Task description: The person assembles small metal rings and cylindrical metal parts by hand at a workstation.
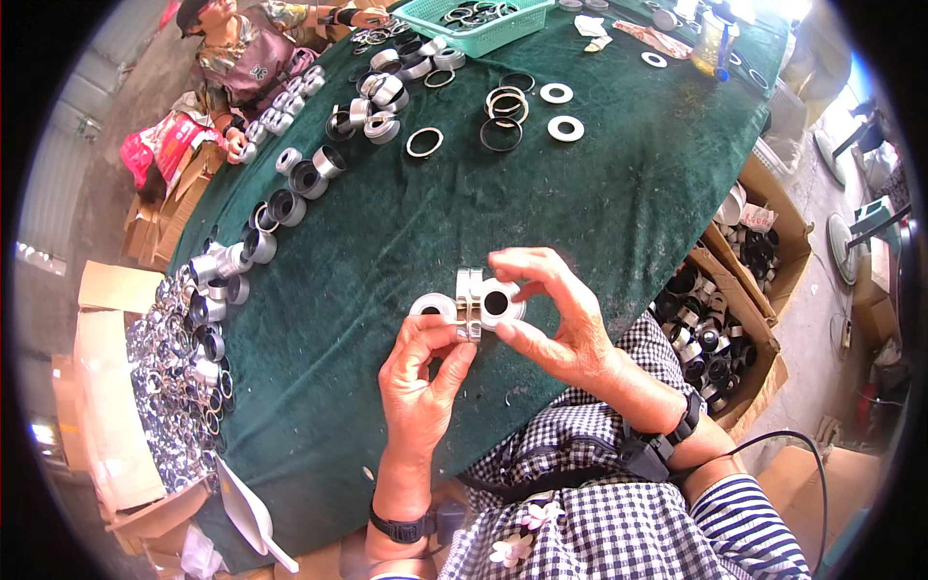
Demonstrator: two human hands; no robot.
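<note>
**A:** Hands first. Your left hand (418,372) pinches the metal ring stack (470,304) from below, thumb and fingertips closed on its lower edge. Your right hand (549,319) is closed on the white-faced ring (499,304), thumb under it and fingers curled over the top, holding it against the stack's right side. All of it hangs just above the green cloth (599,203), close in front of you.

**B:** And what could slip?

**A:** The stack, I'd judge. You grip it only at the bottom rim, so the discs could fan apart or one could drop out. The white-faced ring could also go on skewed if its bore isn't lined up with the stack.

**B:** Which way does it point?

**A:** The stack stands on edge. Its axis runs left to right across your view, so you see its rims side-on. The ring's dark bore faces you, slightly turned from that line. A second white ring (432,306) sits just left of the stack; whether it lies on the cloth or is held, I cannot tell.

**B:** Farther out?

**A:** Loose rings and sleeves (382,121) lie scattered over the cloth, a green basket (472,24) stands at the far edge, and another person's hand (237,145) works at the table's left rim.
</note>
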